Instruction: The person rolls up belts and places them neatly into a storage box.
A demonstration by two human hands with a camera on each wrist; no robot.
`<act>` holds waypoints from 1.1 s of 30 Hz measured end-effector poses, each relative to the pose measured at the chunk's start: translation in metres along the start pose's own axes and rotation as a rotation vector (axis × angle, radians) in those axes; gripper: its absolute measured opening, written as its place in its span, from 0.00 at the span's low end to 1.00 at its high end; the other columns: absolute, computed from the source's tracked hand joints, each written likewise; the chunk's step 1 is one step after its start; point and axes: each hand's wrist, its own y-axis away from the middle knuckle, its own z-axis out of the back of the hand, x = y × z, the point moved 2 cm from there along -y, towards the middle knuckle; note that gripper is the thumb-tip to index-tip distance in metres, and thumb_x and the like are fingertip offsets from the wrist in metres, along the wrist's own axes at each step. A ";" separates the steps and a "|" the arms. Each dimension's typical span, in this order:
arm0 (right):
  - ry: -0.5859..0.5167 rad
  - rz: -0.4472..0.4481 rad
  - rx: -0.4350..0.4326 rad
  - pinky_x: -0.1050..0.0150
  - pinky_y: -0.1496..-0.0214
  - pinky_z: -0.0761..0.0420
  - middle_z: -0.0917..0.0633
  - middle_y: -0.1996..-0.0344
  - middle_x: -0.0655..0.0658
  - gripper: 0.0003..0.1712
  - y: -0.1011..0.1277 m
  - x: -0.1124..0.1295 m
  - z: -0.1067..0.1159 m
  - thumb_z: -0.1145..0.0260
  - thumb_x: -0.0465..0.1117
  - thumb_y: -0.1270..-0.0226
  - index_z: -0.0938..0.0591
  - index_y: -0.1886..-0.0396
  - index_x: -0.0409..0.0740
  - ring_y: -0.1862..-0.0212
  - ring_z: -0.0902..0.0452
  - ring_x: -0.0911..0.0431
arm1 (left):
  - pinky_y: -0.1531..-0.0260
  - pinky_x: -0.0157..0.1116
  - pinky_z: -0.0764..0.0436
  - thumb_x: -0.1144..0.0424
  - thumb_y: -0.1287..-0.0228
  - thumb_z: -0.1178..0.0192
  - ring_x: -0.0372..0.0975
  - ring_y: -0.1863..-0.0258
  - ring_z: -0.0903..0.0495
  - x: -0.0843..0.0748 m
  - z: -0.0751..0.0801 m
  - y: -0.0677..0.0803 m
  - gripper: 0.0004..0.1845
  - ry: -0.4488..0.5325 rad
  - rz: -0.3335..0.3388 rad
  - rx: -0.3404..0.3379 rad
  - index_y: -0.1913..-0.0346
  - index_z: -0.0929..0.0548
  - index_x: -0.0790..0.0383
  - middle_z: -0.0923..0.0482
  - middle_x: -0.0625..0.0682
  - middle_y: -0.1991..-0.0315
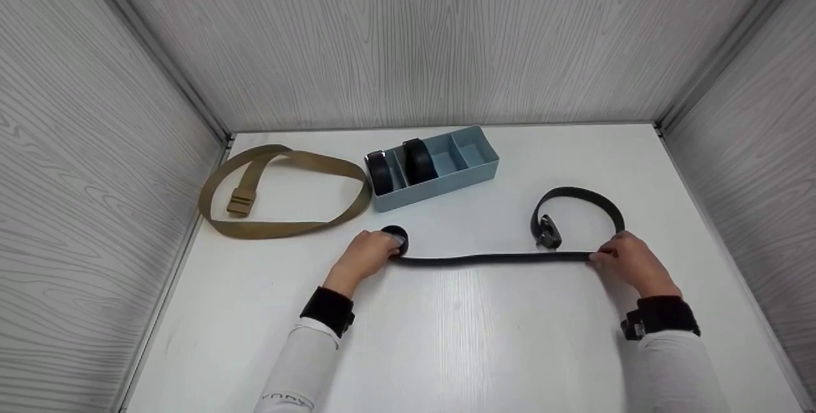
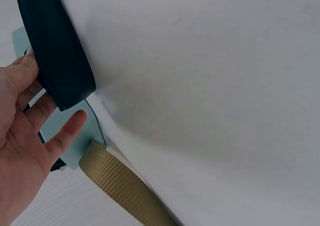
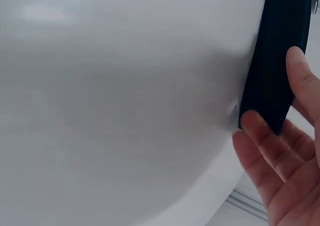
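Observation:
A black belt (image 1: 484,259) stands on its edge, stretched between my two hands across the white table. At its left end the belt curls into a small loop, which my left hand (image 1: 368,252) grips; in the left wrist view the thumb lies against the black strap (image 2: 57,50). My right hand (image 1: 632,262) pinches the belt farther along, with thumb and fingers on opposite sides of the strap (image 3: 277,50) in the right wrist view. Beyond the right hand the belt curves back in an open loop, ending at a metal buckle (image 1: 548,232).
Behind the belt stands a blue-grey divided box (image 1: 440,188) with two rolled black belts (image 1: 380,174) in separate compartments. A tan webbing belt (image 1: 268,229) with a buckle lies loosely looped at the left, against the box. Grey wood-patterned panels (image 1: 408,43) enclose the table.

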 end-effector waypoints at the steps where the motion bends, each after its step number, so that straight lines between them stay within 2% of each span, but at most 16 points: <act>1: 0.004 -0.015 0.005 0.46 0.52 0.26 0.24 0.55 0.33 0.16 0.002 -0.002 0.002 0.30 0.44 0.35 0.14 0.62 0.33 0.55 0.25 0.40 | 0.65 0.50 0.23 0.61 0.35 0.38 0.51 0.65 0.17 0.000 0.000 0.000 0.07 0.010 0.004 0.004 0.70 0.20 0.58 0.16 0.53 0.70; 4: 0.022 -0.064 0.010 0.40 0.46 0.30 0.30 0.48 0.26 0.24 0.008 -0.013 0.005 0.32 0.50 0.34 0.16 0.59 0.30 0.49 0.29 0.33 | 0.65 0.50 0.22 0.62 0.34 0.38 0.51 0.65 0.17 0.000 0.000 0.001 0.06 0.030 0.005 0.012 0.70 0.19 0.59 0.17 0.54 0.69; 7: 0.035 -0.099 -0.016 0.37 0.44 0.32 0.33 0.47 0.23 0.30 0.013 -0.024 0.007 0.34 0.54 0.33 0.19 0.56 0.26 0.47 0.31 0.29 | 0.64 0.50 0.22 0.64 0.34 0.38 0.52 0.64 0.18 0.001 0.001 0.002 0.05 0.044 -0.005 0.017 0.68 0.18 0.59 0.17 0.53 0.68; 13: 0.037 -0.088 -0.104 0.36 0.47 0.32 0.32 0.51 0.22 0.29 0.015 -0.028 0.005 0.35 0.52 0.32 0.21 0.54 0.25 0.51 0.31 0.30 | 0.63 0.48 0.21 0.67 0.35 0.38 0.51 0.63 0.18 -0.004 0.000 0.002 0.04 0.017 -0.012 0.037 0.69 0.20 0.60 0.19 0.53 0.69; 18: 0.049 -0.067 -0.082 0.35 0.42 0.34 0.35 0.44 0.22 0.28 0.009 -0.017 0.001 0.35 0.45 0.31 0.26 0.45 0.23 0.44 0.34 0.27 | 0.66 0.46 0.20 0.66 0.34 0.39 0.50 0.65 0.18 -0.014 -0.006 0.001 0.06 -0.038 -0.019 0.031 0.70 0.21 0.59 0.19 0.52 0.71; 21: 0.104 -0.001 -0.049 0.37 0.46 0.29 0.34 0.41 0.24 0.26 0.008 0.007 -0.004 0.33 0.37 0.35 0.26 0.42 0.26 0.47 0.29 0.28 | 0.69 0.47 0.20 0.66 0.34 0.39 0.50 0.66 0.17 -0.020 -0.010 0.000 0.07 -0.069 0.002 0.004 0.71 0.20 0.58 0.18 0.53 0.70; 24: 0.170 0.088 -0.014 0.41 0.55 0.23 0.31 0.42 0.27 0.30 0.012 0.049 -0.015 0.28 0.33 0.42 0.26 0.40 0.29 0.57 0.22 0.32 | 0.73 0.48 0.20 0.65 0.35 0.39 0.50 0.68 0.17 -0.027 -0.012 -0.002 0.08 -0.088 0.043 -0.014 0.73 0.20 0.59 0.18 0.54 0.71; 29: 0.179 0.277 0.064 0.49 0.62 0.20 0.27 0.41 0.34 0.34 0.019 0.130 -0.051 0.25 0.36 0.44 0.26 0.38 0.36 0.64 0.19 0.44 | 0.76 0.48 0.21 0.68 0.38 0.40 0.49 0.69 0.17 -0.037 -0.014 -0.009 0.08 -0.145 0.108 -0.032 0.75 0.19 0.58 0.18 0.53 0.71; 33: 0.223 0.426 0.117 0.54 0.63 0.19 0.25 0.41 0.37 0.31 0.022 0.175 -0.083 0.27 0.36 0.41 0.25 0.38 0.37 0.67 0.19 0.49 | 0.76 0.47 0.20 0.72 0.42 0.40 0.48 0.69 0.18 -0.043 -0.016 -0.012 0.06 -0.191 0.131 -0.024 0.73 0.17 0.59 0.18 0.53 0.70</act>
